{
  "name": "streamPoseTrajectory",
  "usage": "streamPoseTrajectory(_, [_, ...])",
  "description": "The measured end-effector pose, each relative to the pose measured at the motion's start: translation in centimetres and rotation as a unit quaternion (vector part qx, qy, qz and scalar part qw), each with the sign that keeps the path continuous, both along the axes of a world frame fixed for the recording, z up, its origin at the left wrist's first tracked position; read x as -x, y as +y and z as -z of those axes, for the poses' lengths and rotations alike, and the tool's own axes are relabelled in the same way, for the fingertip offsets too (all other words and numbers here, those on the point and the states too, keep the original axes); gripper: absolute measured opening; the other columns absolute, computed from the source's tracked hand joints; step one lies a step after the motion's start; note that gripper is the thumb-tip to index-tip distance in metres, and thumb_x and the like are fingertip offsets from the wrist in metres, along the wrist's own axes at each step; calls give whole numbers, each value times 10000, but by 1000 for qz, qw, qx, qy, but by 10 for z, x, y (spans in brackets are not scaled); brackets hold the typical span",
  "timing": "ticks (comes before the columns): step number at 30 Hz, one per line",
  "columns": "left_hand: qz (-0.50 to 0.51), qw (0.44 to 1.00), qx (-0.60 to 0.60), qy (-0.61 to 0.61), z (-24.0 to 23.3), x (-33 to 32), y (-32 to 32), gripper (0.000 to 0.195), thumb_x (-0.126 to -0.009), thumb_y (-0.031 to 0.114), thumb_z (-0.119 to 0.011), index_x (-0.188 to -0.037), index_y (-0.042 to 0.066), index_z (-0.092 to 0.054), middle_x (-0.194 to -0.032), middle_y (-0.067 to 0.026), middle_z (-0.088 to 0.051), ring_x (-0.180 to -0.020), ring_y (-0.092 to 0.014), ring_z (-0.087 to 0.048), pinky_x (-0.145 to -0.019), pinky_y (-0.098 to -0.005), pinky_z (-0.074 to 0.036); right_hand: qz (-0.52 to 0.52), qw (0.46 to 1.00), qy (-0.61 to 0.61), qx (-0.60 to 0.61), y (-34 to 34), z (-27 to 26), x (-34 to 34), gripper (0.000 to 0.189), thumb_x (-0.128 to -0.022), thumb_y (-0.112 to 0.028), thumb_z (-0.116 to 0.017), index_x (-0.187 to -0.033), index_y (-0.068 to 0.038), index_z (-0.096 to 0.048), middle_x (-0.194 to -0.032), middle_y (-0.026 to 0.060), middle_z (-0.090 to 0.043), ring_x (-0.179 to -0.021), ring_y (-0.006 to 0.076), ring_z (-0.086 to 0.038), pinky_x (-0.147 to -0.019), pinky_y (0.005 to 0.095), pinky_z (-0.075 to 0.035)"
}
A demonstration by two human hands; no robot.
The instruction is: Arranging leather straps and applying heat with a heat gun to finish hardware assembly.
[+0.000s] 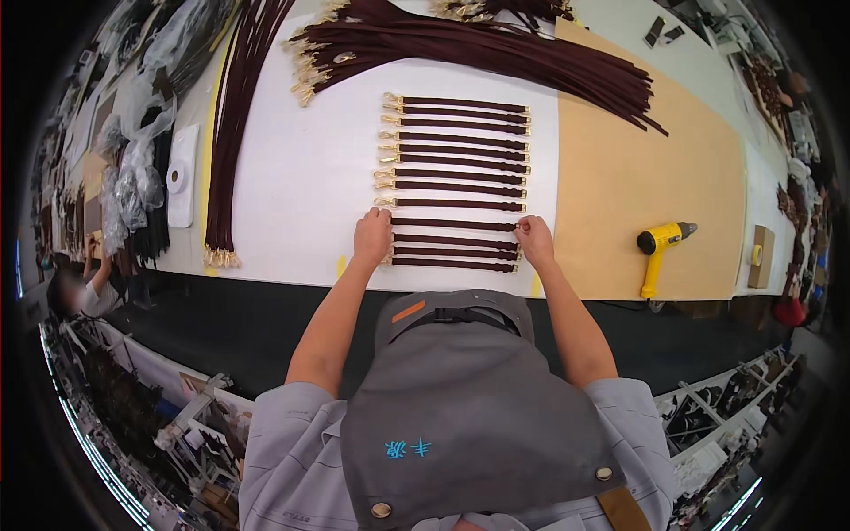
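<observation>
Several dark brown straps with gold-coloured hardware lie side by side across the white work surface [292,199]. One strap [455,224] runs between my hands. Its left end is gripped by my left hand [373,235], which hides the hook there. The fingertips of my right hand [535,237] pinch its right end by the small metal fitting. Below it are a few similar straps [455,252], their left ends partly behind my left hand. Above it, a longer row [461,159] shows snap hooks on the left and metal fittings on the right.
A thick bundle of long brown straps [465,50] crosses the far side, and another bundle [229,152] hangs down at left. On tan board [617,179] at right lies a yellow heat gun [654,255]. A tape roll [757,255] is farther right. Another person [83,289] is at far left.
</observation>
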State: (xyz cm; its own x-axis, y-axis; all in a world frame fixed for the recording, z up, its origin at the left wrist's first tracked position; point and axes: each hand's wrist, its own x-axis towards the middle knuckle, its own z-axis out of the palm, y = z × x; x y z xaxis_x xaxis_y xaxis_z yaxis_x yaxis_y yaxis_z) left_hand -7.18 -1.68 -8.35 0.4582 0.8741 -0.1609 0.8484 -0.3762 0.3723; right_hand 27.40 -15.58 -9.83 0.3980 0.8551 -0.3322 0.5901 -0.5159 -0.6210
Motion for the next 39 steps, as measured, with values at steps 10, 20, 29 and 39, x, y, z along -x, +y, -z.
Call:
streamPoseTrajectory(10, [10,1000,2,-25,2,-13,9,143,-779,91,-638,-913,45,-616,-933,-137,-593,-852,-335,-599,-751,-433,-484,21,998,-50,12,5,-1,-8,241,-772,-159,-682,-957,-24,-609,-864,132,-574,-785,272,-577,-726,373,-484])
streamPoseTrajectory(20, [11,1000,9,-11,0,-6,13,171,-787,97,-638,-950,61,-602,-926,-139,-589,-817,-329,-604,-745,-436,-477,49,998,-23,31,12,-10,5,310,-780,-149,-679,-1048,-33,-573,-899,122,-552,-780,270,-568,-720,382,-478])
streamPoseTrajectory(29, [4,1000,20,-19,-12,-3,6,193,-780,88,-650,-963,60,-594,-943,-144,-577,-830,-334,-598,-745,-436,-475,37,998,-33,29,2,-14,3,329,-744,-130,-695,-1032,-19,-580,-963,159,-566,-856,295,-580,-782,382,-484])
streamPoseTrajectory(39, [144,987,64,20,0,21,-8,158,-723,40,-656,-859,48,-575,-912,-126,-531,-895,-314,-523,-765,-406,-454,-92,993,-11,71,-20,-17,9,166,-687,-33,-652,-832,-10,-575,-881,154,-541,-806,327,-556,-743,415,-467])
